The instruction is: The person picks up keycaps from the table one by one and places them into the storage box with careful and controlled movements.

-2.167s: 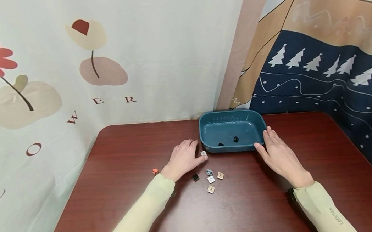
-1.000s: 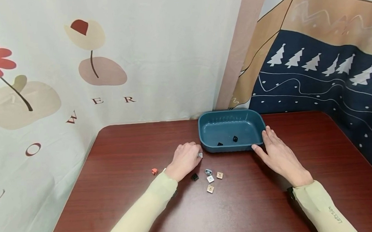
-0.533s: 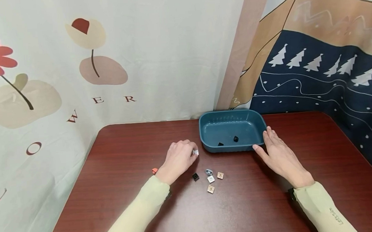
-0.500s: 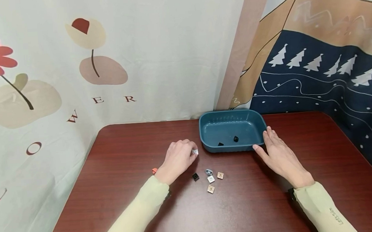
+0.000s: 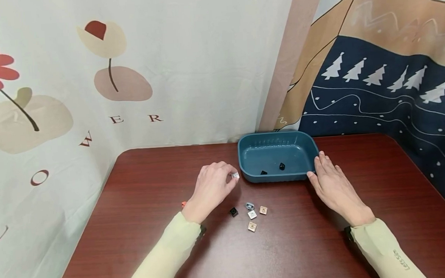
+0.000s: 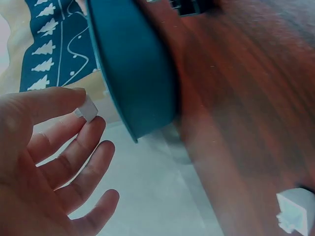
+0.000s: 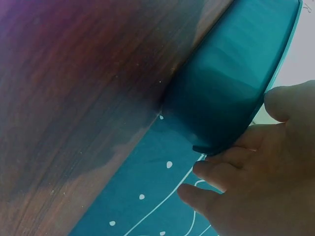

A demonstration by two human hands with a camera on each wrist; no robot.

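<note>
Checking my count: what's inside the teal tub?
Inside the teal tub, two black keycaps show; its near wall partly covers the left one and hides anything directly behind it.

A white keycap (image 6: 88, 109) is pinched beside a teal bin (image 5: 280, 178).

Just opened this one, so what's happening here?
A person's left hand pinches a small white cube between thumb and finger, just outside the left end of a blue tray. Their right hand rests against the tray's right end. Two black pieces lie in the tray. On the table in front of it sit several loose pieces in black, grey-blue, white and beige, with an orange piece partly hidden by the left wrist.
</note>
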